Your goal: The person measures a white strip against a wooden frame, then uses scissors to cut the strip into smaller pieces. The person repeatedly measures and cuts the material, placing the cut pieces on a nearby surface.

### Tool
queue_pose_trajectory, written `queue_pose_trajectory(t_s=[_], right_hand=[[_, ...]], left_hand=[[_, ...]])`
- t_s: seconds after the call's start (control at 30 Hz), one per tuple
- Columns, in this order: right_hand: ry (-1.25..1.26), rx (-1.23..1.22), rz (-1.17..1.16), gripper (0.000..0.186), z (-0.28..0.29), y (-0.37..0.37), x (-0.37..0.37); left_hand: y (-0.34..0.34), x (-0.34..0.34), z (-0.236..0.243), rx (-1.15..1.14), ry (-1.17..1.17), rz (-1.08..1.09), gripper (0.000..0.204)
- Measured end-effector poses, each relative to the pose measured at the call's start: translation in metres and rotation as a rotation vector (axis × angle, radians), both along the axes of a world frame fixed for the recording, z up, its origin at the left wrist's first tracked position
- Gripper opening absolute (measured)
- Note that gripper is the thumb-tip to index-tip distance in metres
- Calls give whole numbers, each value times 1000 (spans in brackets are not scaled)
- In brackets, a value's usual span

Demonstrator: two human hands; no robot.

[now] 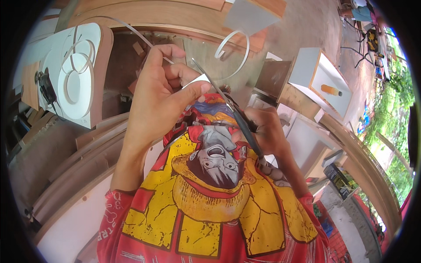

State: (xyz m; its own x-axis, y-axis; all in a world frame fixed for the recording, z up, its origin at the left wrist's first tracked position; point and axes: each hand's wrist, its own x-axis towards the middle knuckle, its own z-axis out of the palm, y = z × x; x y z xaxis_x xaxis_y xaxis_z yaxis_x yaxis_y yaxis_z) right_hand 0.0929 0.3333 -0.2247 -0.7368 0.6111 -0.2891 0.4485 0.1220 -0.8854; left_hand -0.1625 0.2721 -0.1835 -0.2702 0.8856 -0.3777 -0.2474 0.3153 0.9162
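My left hand [160, 94] is closed in a pinch on a thin white edging strip [196, 81], whose short flat part shows between thumb and fingers. My right hand [267, 129] grips a pair of scissors [239, 118] with dark handles, the narrow blades pointing up and away from me. The blades lie right beside the white piece at my left fingertips; whether they touch it I cannot tell. A curled length of white strip [246, 55] hangs beyond my hands. Another length runs from behind my left hand toward the coil [75, 83] at the left.
At the left, a white rounded board [98, 46] carries the coil and a small black tool [45, 87]. A white open box [302, 65] at the right holds an orange bottle [331, 90]. Wooden boards [149, 19] lie across the far side. A small carton [342, 179] stands at lower right.
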Motion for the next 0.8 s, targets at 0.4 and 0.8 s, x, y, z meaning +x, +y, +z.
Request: queue_pose_trajectory(t_s=[0.4, 0.8], right_hand=[[172, -939, -1034, 45, -206, -36, 41], [48, -722, -1237, 33, -342, -162, 38]], left_hand=[[49, 6, -221, -451, 256, -486, 26], [192, 26, -642, -645, 321, -478, 56]])
